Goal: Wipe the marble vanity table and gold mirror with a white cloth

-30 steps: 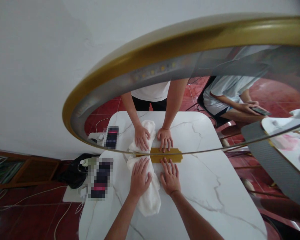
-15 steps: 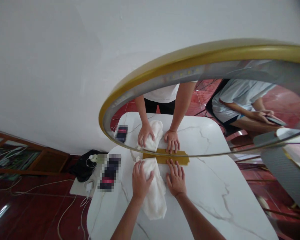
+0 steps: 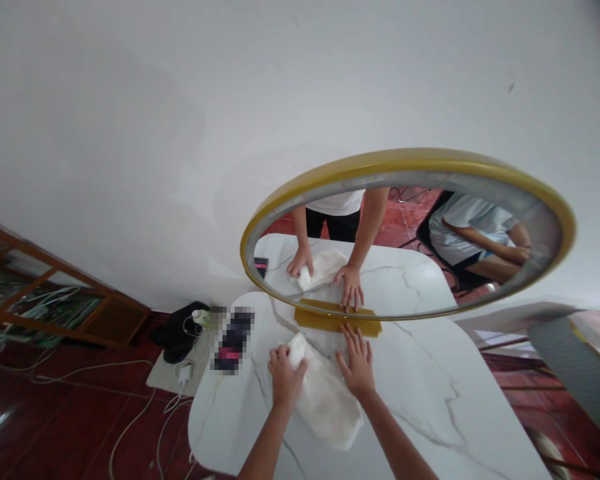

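A white towel (image 3: 325,400) lies on the white marble table (image 3: 430,407) in front of a round gold-framed mirror (image 3: 405,233). My left hand (image 3: 285,379) is closed round the towel's upper end, gripping it. To its right, my right hand (image 3: 357,363) lies flat with fingers spread, partly on the towel's edge and on the tabletop, just short of the mirror's gold base (image 3: 337,321). The mirror reflects both my hands and the towel.
A blurred dark phone (image 3: 233,339) lies on the table's left part. On the red floor at left are a dark bag (image 3: 177,337), chargers and white cables (image 3: 130,427). A seated person holding a phone shows in the mirror's right side. A wooden frame (image 3: 55,293) stands far left.
My view has pulled back and tilted up, so the whole mirror shows. My left hand went from resting flat on the towel to gripping its end and drew it away from the mirror base.
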`<state>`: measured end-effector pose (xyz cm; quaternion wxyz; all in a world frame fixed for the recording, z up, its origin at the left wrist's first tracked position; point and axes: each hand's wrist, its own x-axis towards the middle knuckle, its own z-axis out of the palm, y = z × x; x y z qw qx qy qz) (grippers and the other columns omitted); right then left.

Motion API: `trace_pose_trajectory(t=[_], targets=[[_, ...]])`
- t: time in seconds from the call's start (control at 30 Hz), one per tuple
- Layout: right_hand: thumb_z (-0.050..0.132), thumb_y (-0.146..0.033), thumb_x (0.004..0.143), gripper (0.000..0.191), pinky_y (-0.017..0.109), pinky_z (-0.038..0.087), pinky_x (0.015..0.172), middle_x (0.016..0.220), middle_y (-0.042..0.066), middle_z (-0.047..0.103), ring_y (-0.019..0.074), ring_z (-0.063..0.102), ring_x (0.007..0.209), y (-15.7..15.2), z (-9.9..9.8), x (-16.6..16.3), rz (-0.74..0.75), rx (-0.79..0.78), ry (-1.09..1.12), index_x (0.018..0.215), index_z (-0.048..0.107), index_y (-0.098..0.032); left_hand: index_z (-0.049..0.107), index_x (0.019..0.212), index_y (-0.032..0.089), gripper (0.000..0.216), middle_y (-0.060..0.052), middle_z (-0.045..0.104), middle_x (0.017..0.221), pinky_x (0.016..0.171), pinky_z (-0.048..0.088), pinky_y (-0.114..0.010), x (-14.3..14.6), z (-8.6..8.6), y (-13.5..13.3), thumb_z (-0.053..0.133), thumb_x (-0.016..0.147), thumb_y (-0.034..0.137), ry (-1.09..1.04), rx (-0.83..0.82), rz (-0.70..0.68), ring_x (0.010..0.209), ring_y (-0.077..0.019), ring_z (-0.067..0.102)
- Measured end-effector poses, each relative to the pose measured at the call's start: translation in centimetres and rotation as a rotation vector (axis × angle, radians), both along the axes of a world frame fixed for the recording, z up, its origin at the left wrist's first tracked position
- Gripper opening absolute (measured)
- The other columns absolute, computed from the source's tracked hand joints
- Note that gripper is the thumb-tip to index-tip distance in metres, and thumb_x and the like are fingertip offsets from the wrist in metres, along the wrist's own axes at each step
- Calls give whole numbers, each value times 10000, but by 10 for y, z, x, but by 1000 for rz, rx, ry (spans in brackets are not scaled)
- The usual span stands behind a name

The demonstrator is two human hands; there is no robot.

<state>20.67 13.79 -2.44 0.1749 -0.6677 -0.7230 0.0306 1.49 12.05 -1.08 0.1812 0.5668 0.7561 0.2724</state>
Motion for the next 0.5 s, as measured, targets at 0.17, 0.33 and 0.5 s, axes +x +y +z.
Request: trace_pose_trajectory(t=[0.17, 0.33, 0.5], targets=[[389, -386, 884, 621, 471, 167, 1088, 1471, 1, 265, 239, 209, 1351, -35, 26, -32, 317, -73, 16, 1439, 127, -289, 476, 870, 197, 213, -48, 499, 908, 810, 402, -368, 19, 5, -22, 537, 798, 387, -33, -105, 55, 838, -216, 523], [371, -390, 894, 592, 506, 265, 1037, 1451, -18, 295, 264, 301, 1315, -87, 5, -39, 282, -126, 20, 1428, 117, -344, 496, 878, 201, 186, -54, 537, 933, 848, 422, -336, 19, -3, -52, 484, 805, 372, -284, -168, -53, 920, -207, 552], [519, -386, 762, 766, 491, 471, 824, 1269, -52, 534, 312, 584, 1046, -110, -6, -26, 427, -3, 116, 1386, 79, -453, 542, 1010, 175, 480, -99, 595, 1041, 930, 423, -335, 18, 1, -76, 630, 620, 441, -637, -346, 6, 1048, -244, 556]])
